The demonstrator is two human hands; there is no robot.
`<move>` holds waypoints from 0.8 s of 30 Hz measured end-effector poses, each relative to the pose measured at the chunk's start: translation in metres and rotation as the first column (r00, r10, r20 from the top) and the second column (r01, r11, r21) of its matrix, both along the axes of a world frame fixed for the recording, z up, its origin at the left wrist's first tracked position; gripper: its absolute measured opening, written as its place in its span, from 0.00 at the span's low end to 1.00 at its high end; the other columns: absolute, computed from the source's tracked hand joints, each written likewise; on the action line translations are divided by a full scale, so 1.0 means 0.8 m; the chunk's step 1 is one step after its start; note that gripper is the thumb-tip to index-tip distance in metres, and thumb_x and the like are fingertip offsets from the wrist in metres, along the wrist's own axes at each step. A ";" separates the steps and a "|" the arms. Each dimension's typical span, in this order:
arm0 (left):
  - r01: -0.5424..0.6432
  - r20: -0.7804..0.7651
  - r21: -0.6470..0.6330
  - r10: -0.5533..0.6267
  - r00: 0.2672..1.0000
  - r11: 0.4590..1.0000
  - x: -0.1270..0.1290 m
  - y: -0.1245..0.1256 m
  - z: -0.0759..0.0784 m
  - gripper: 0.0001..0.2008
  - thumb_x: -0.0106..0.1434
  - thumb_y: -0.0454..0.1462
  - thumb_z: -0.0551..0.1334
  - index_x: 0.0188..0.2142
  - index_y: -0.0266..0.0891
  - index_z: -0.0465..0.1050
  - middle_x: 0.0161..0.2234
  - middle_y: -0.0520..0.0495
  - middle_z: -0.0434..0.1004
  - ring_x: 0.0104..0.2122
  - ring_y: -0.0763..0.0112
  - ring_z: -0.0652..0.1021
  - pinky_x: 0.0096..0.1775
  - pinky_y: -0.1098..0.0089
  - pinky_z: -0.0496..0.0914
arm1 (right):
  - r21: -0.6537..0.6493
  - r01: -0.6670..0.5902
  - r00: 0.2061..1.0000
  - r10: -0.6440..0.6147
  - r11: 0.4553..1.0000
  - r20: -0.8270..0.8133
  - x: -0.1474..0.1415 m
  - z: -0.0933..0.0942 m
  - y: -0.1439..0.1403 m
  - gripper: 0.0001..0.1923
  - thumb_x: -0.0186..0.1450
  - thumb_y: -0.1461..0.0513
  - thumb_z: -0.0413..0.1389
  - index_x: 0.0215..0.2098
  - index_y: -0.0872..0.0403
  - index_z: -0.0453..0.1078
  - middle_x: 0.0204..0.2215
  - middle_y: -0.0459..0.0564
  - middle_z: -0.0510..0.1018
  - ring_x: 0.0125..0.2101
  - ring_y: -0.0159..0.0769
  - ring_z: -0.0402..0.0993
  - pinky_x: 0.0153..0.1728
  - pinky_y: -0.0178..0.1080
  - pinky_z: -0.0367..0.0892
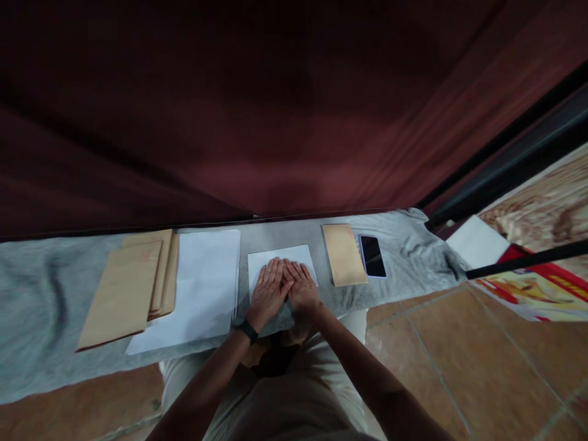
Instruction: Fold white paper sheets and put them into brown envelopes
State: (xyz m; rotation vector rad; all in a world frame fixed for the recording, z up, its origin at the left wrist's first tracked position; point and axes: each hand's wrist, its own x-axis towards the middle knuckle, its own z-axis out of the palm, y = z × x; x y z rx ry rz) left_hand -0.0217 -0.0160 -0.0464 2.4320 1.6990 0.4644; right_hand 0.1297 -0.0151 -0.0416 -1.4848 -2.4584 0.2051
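Observation:
A white sheet of paper, perhaps folded, lies on the grey cloth in front of me. Flat on top of it rests my left hand, fingers stretched out and pointing away from me, a dark band on the wrist. Beside it my right hand also lies flat on the paper, and the two hands touch at the thumbs. Neither holds anything. The paper's near edge is hidden under my palms. To the right is a single brown envelope.
Left of the hands lies a stack of larger white paper, with several brown envelopes overlapping it. A phone sits right of the single envelope. Grey cloth covers the narrow surface. A dark red curtain hangs behind; a colourful box stands at far right.

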 end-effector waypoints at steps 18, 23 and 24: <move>-0.181 0.043 0.095 0.177 0.983 0.979 -0.046 -0.003 -0.002 0.34 0.74 0.49 0.43 0.68 0.24 0.54 0.69 0.27 0.57 0.70 0.48 0.57 0.67 0.45 0.55 | 0.078 0.277 0.960 -0.273 0.958 -0.056 0.061 -0.011 0.001 0.26 0.76 0.59 0.44 0.70 0.60 0.58 0.67 0.58 0.63 0.67 0.45 0.58 0.67 0.50 0.54; -0.103 0.106 0.081 0.094 0.990 0.991 -0.024 0.013 0.002 0.31 0.74 0.45 0.40 0.69 0.26 0.54 0.69 0.30 0.58 0.70 0.54 0.57 0.68 0.48 0.56 | 0.059 0.236 0.970 -0.232 0.970 -0.070 0.034 0.005 0.018 0.26 0.76 0.59 0.43 0.69 0.60 0.59 0.68 0.57 0.63 0.68 0.45 0.57 0.68 0.51 0.53; -0.068 0.122 0.065 0.060 0.991 0.996 -0.017 0.018 0.002 0.31 0.75 0.44 0.40 0.69 0.27 0.55 0.69 0.31 0.58 0.70 0.56 0.57 0.68 0.49 0.56 | 0.057 0.197 0.979 -0.193 0.979 -0.071 0.025 0.008 0.023 0.26 0.76 0.60 0.43 0.69 0.59 0.59 0.68 0.56 0.62 0.68 0.44 0.57 0.68 0.50 0.52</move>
